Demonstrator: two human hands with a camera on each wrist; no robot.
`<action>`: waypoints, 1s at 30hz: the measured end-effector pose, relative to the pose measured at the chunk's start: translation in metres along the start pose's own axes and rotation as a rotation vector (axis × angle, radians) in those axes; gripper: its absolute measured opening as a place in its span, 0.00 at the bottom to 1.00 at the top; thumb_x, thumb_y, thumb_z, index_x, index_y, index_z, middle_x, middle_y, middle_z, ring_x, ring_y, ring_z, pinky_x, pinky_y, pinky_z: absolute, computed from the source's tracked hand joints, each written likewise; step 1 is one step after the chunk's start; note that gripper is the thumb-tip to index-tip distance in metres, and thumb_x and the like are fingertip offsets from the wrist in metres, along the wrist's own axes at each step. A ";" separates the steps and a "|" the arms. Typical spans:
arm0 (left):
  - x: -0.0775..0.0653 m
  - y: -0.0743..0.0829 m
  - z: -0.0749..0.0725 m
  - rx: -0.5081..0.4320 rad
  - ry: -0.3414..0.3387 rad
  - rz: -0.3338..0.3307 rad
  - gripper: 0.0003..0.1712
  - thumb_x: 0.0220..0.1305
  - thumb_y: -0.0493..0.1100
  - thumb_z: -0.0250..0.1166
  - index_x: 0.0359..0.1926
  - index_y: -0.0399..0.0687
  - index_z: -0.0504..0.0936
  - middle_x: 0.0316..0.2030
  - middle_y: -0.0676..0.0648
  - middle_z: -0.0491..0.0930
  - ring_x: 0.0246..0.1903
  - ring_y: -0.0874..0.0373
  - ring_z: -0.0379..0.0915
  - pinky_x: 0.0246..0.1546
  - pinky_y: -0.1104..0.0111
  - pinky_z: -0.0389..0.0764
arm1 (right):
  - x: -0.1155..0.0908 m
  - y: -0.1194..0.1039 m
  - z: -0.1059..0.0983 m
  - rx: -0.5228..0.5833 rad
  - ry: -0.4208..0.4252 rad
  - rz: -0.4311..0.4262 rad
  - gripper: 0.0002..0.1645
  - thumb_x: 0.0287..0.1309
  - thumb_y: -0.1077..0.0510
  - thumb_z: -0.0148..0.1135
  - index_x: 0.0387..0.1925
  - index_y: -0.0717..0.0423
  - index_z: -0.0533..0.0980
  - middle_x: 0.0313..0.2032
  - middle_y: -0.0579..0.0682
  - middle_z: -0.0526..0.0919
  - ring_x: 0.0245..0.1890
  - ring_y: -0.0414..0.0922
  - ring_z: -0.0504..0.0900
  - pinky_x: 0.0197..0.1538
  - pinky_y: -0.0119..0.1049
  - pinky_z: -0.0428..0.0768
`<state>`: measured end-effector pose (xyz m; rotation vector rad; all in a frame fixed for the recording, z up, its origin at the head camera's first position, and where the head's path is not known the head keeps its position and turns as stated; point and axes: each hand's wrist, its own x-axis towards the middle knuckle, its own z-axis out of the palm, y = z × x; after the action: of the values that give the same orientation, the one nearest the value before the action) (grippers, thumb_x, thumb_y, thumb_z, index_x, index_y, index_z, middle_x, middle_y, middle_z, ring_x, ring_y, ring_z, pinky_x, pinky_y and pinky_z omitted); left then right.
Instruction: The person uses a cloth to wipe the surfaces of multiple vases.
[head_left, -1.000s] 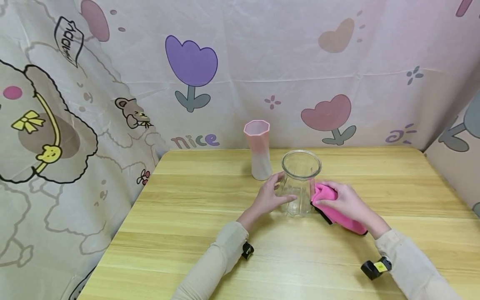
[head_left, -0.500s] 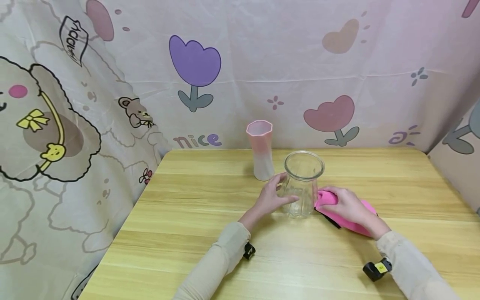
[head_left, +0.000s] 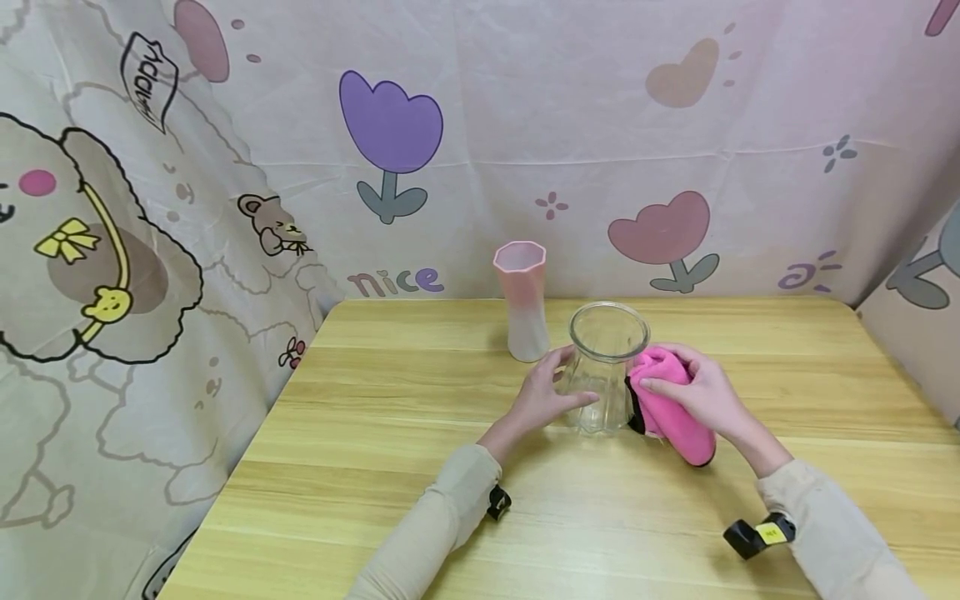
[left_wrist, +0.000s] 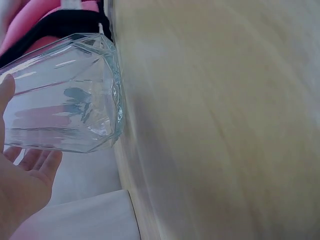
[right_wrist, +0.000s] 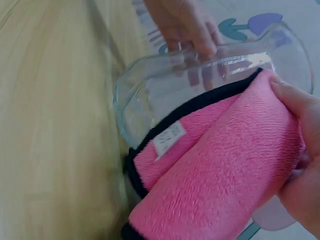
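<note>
A clear, faceted glass vase (head_left: 602, 367) with a flared rim stands upright on the table. My left hand (head_left: 542, 393) grips its left side, thumb across the front and fingers round the back. In the left wrist view the vase's thick base (left_wrist: 112, 95) shows close to the tabletop. My right hand (head_left: 701, 392) holds a bunched pink cloth (head_left: 675, 408) with black edging against the vase's right side. A white tag (right_wrist: 169, 138) shows on the cloth in the right wrist view. Part of the right fingers is hidden behind the cloth.
A pink-and-white vase (head_left: 522, 304) stands just behind and left of the glass one, near my left fingertips. The wooden table (head_left: 375, 417) ends at a patterned fabric backdrop (head_left: 480, 125), which also hangs at the left and right.
The right hand dips slightly, then rises along the glass vase's side, and the cloth's loose end swings inward. The left hand keeps its grip. The head view shifts a little.
</note>
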<state>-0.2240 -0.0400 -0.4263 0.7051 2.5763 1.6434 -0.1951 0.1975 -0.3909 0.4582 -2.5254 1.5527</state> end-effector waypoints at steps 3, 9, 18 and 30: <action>0.000 0.001 0.000 0.000 -0.002 0.011 0.44 0.47 0.48 0.71 0.63 0.43 0.62 0.59 0.46 0.66 0.58 0.56 0.62 0.56 0.72 0.69 | 0.001 -0.007 -0.001 0.068 0.047 -0.009 0.29 0.49 0.62 0.66 0.54 0.65 0.69 0.39 0.33 0.78 0.36 0.27 0.77 0.35 0.22 0.78; 0.000 0.001 0.001 0.008 -0.003 0.021 0.44 0.47 0.48 0.71 0.63 0.42 0.61 0.59 0.46 0.66 0.58 0.56 0.63 0.56 0.72 0.69 | 0.002 -0.016 -0.006 0.180 0.114 -0.028 0.26 0.49 0.67 0.65 0.53 0.57 0.73 0.39 0.28 0.78 0.36 0.28 0.79 0.34 0.22 0.79; -0.001 0.001 -0.001 -0.001 -0.002 0.012 0.44 0.46 0.47 0.72 0.63 0.43 0.62 0.59 0.46 0.67 0.58 0.56 0.63 0.56 0.70 0.69 | 0.001 -0.024 -0.011 0.317 0.162 -0.047 0.27 0.46 0.71 0.65 0.51 0.55 0.75 0.41 0.32 0.81 0.38 0.30 0.80 0.36 0.22 0.79; 0.000 0.000 0.000 -0.001 -0.005 -0.006 0.44 0.46 0.48 0.72 0.63 0.43 0.62 0.59 0.47 0.66 0.58 0.57 0.62 0.56 0.71 0.68 | -0.001 -0.014 0.002 0.143 0.114 -0.061 0.26 0.48 0.67 0.66 0.52 0.65 0.72 0.38 0.25 0.77 0.36 0.27 0.78 0.35 0.22 0.79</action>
<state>-0.2239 -0.0399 -0.4265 0.6996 2.5714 1.6389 -0.1894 0.1903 -0.3806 0.4460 -2.3047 1.6930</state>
